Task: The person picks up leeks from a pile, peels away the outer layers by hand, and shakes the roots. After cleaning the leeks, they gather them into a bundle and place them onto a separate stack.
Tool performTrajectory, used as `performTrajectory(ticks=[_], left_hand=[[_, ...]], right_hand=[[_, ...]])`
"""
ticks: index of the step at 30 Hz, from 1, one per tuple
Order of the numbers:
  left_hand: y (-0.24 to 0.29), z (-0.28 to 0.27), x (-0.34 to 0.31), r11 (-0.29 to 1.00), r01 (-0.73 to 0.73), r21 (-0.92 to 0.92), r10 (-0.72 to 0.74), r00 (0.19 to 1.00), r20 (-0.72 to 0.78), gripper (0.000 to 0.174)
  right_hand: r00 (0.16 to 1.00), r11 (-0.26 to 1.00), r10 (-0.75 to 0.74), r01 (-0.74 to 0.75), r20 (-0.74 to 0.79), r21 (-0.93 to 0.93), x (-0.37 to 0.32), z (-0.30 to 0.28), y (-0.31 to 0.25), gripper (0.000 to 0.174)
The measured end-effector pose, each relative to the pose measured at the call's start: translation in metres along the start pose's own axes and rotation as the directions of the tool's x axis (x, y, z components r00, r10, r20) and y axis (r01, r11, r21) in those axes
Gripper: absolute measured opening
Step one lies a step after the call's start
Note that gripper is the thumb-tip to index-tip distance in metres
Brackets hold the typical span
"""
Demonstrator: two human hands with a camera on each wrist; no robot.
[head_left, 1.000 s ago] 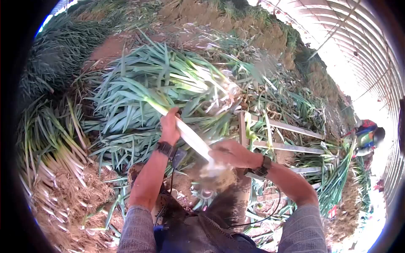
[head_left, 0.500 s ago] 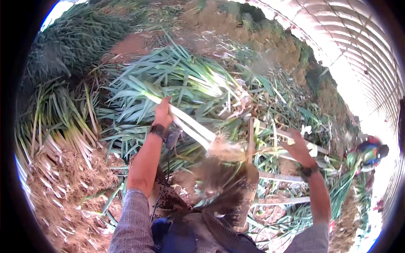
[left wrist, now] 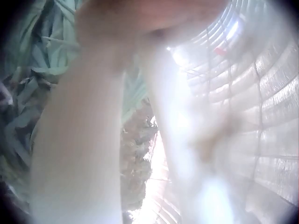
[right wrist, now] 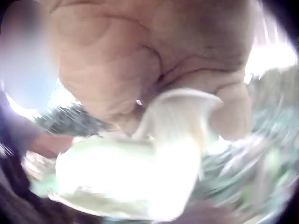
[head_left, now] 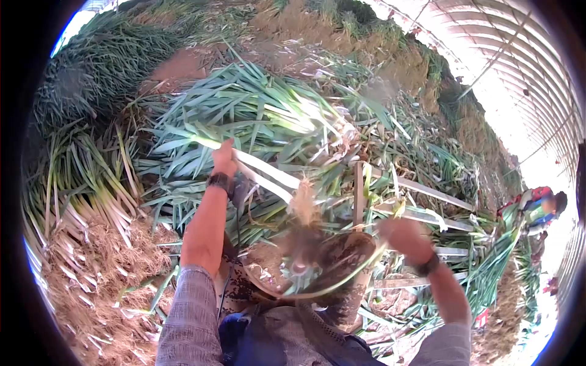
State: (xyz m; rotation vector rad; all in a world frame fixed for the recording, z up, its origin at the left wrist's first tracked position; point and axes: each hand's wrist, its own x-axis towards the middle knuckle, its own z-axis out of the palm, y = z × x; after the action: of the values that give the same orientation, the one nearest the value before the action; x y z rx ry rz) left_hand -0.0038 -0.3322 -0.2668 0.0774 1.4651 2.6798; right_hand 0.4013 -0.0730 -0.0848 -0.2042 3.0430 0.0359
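My left hand (head_left: 224, 160) grips two long green onions (head_left: 268, 175) partway up, their white shanks slanting down to the right. Brown roots (head_left: 303, 204) hang at their lower ends, over my knees. Close up in the left wrist view, the two pale shanks (left wrist: 81, 135) spread apart below the hand. My right hand (head_left: 406, 239), blurred, is out to the right of the roots, fingers curled round a peeled strip of onion leaf (head_left: 351, 277) that trails in a curve across my lap. In the right wrist view a white piece of sheath (right wrist: 175, 135) is held in the folded fingers.
Leafy green onions (head_left: 244, 104) lie piled ahead. At left is a heap of onions with bushy roots (head_left: 104, 274). Wooden slats (head_left: 427, 192) stand to the right among scattered leaves, and another person (head_left: 537, 207) is at far right.
My right hand left the lower end of the shanks, swung out right, then came back lower and nearer with a trailing strip. My left hand shifted left, keeping the onions.
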Motion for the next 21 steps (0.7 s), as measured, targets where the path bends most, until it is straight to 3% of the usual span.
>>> performTrajectory(ticks=[1, 2, 3, 5, 6, 7, 9, 11, 12, 13, 15, 17, 19, 21], left_hand=[[-0.001, 0.002, 0.000, 1.000, -0.010, 0.021, 0.010, 1.000, -0.003, 0.026], [0.003, 0.017, 0.014, 0.932, 0.349, -0.095, -0.361, 0.910, -0.203, 0.023], [0.004, 0.026, 0.007, 0.936, 0.343, -0.082, -0.353, 0.913, -0.204, 0.023], [0.004, 0.044, -0.025, 0.935, 0.351, -0.044, -0.352, 0.936, -0.013, 0.020], [0.004, 0.046, -0.050, 0.970, 0.190, 0.154, -0.216, 0.960, 0.179, 0.019], [0.007, 0.048, -0.076, 0.952, -0.020, 0.305, -0.105, 0.916, 0.386, 0.019], [0.037, 0.074, -0.116, 0.873, 0.332, 0.358, -0.448, 0.835, 0.319, 0.021], [0.049, 0.077, -0.155, 0.835, 0.326, 0.443, -0.512, 0.755, 0.410, 0.026], [0.058, 0.076, -0.176, 0.883, 0.212, 0.419, -0.438, 0.692, 0.574, 0.028], [0.065, 0.070, -0.196, 0.922, 0.102, 0.373, -0.355, 0.608, 0.710, 0.031], [0.059, 0.050, -0.244, 0.950, 0.181, 0.256, -0.313, 0.605, 0.732, 0.034], [0.084, 0.016, -0.279, 0.895, 0.149, 0.421, -0.436, 0.496, 0.751, 0.041], [0.078, -0.015, -0.304, 0.510, 0.126, 0.851, -0.822, 0.365, 0.438, 0.045], [0.042, -0.075, -0.349, 0.754, 0.048, 0.655, -0.547, 0.597, 0.586, 0.039]], right_hand=[[0.980, 0.976, 0.198, -0.196, 0.010, -0.093, -0.013, -0.023, 0.020, 0.027], [0.883, 0.882, 0.451, -0.463, -0.130, -0.085, -0.024, -0.031, 0.024, 0.041], [0.881, 0.900, 0.416, -0.435, -0.227, -0.038, -0.034, -0.021, 0.046, 0.052], [0.826, 0.820, 0.542, -0.478, -0.157, 0.317, -0.022, -0.001, 0.042, 0.059], [0.859, 0.733, 0.511, -0.406, -0.046, 0.546, -0.006, -0.005, 0.021, 0.061], [0.895, 0.589, 0.443, -0.327, 0.043, 0.739, 0.016, -0.011, -0.003, 0.064], [0.966, 0.394, 0.250, -0.167, 0.069, 0.904, 0.055, 0.012, -0.025, 0.068], [0.980, 0.239, 0.177, -0.135, 0.094, 0.962, 0.088, 0.014, -0.056, 0.070], [0.981, 0.224, 0.171, -0.130, 0.093, 0.966, 0.100, 0.017, -0.068, 0.070], [0.980, 0.133, 0.190, -0.087, 0.061, 0.987, 0.112, 0.019, -0.081, 0.064], [0.990, 0.015, 0.135, -0.038, 0.035, 0.999, 0.125, 0.034, -0.102, 0.058], [0.961, -0.228, 0.271, 0.004, 0.060, 0.974, 0.123, 0.064, -0.109, 0.040], [0.910, -0.410, 0.400, 0.072, 0.108, 0.909, 0.116, 0.072, -0.125, 0.025], [0.887, -0.409, 0.458, 0.150, 0.060, 0.900, 0.120, 0.079, -0.133, 0.026]])
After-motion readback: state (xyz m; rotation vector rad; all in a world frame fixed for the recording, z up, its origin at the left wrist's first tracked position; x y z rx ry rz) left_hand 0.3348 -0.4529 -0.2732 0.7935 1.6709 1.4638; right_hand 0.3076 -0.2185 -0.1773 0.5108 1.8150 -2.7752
